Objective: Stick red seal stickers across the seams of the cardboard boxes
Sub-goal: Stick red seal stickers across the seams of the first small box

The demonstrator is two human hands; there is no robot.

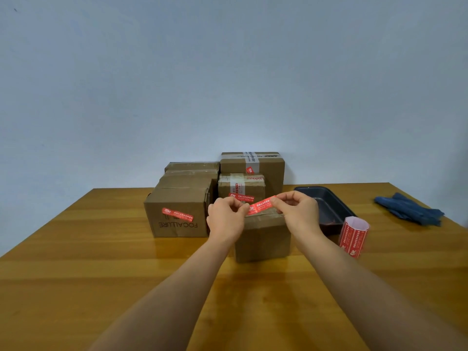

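Both hands pinch one red seal sticker [260, 205] stretched between them, the left hand [226, 219] on its left end and the right hand [298, 211] on its right end, just above the top of the nearest cardboard box [263, 236]. At 3 o'clock of that box a sticker roll [353, 235] stands on the table [76, 262]; at 9 o'clock a FOCALLURE box [177, 214] already carries a sticker.

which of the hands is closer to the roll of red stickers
Right. The right hand is just up and left of the sticker roll, pinching a red sticker; the left hand pinches its other end, farther left.
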